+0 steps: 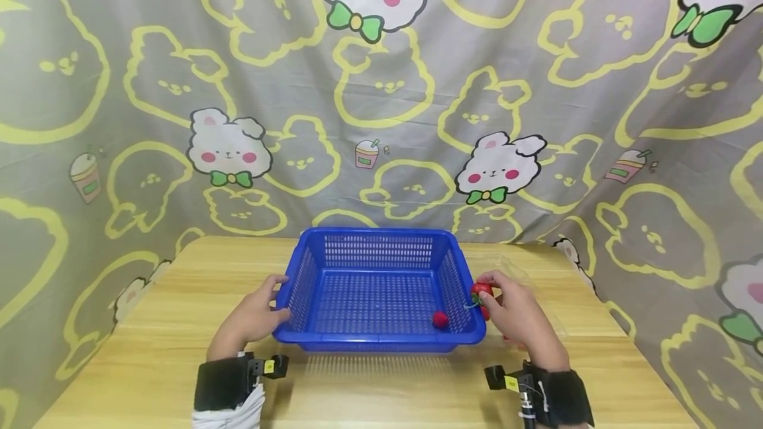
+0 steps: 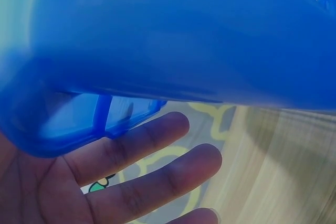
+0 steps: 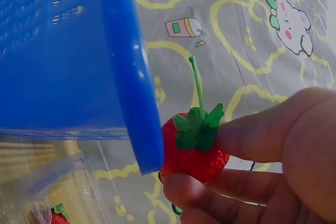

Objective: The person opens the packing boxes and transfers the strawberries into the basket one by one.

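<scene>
A blue plastic basket (image 1: 381,338) with slotted walls stands on the table, with one red strawberry (image 1: 440,320) lying inside near its front right corner. My left hand (image 1: 259,310) rests against the basket's left rim. In the left wrist view its fingers (image 2: 157,182) are straight and spread below the blue rim (image 2: 68,145). Between thumb and fingertips, my right hand (image 1: 509,306) pinches a toy-like strawberry (image 3: 194,153) with green leaves and a thin green stem. This strawberry is right at the outside of the basket's right rim (image 3: 131,77).
Clear plastic packaging (image 3: 79,182) lies on the table right of the basket, with another strawberry (image 3: 59,216) in it. A grey curtain (image 1: 393,98) with yellow cartoon outlines hangs behind and beside the wooden table (image 1: 203,283).
</scene>
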{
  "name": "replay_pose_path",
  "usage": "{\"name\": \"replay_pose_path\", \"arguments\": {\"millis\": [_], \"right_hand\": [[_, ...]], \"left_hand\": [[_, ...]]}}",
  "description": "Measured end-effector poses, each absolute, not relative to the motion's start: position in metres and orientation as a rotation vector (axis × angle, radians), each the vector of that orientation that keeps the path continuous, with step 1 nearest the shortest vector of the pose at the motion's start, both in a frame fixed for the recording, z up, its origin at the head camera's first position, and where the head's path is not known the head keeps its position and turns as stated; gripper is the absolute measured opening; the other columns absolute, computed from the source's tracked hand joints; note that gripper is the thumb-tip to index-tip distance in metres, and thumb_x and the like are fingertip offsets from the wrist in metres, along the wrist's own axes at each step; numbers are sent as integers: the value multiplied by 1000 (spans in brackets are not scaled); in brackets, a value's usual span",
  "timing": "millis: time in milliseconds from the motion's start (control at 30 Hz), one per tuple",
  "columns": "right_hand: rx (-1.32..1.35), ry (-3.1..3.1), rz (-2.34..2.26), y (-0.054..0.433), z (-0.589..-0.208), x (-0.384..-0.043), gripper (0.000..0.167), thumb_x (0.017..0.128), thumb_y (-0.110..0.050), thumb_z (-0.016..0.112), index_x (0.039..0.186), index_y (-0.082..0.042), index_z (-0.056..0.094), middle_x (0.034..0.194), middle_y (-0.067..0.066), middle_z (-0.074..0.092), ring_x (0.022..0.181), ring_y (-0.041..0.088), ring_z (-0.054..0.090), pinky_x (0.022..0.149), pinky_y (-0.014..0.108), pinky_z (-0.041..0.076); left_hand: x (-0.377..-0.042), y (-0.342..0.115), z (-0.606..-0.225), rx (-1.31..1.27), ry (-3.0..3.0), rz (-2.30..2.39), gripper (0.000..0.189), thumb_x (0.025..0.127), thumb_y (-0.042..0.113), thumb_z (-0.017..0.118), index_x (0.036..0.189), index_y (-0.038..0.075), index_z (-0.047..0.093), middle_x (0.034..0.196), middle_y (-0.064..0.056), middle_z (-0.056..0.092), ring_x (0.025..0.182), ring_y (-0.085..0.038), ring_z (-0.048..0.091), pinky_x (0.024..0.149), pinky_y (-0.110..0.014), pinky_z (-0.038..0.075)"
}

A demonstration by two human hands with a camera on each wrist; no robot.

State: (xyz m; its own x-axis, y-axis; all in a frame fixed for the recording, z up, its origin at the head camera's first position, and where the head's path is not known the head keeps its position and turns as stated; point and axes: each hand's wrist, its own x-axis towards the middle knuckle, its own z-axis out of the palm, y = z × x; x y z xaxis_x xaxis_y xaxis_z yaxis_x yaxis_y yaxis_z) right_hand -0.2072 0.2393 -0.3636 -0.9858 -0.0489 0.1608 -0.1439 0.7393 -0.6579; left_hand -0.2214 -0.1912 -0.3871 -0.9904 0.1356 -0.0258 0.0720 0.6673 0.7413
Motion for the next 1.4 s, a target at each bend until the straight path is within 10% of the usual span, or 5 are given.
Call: {"name": "replay_pose_path", "arguments": {"millis": [1400], "right_hand": [[535,-2691,960,209,-377,-217,16,93,-8,63,109,-11,61,83,-2,60,67,13,51,58,25,45]], "left_hand": [[-220,-190,-387,132,2789,1260,59,91,5,57,144,-1,31,137,-36,43,118,-53,49,85,-59,51]]}}
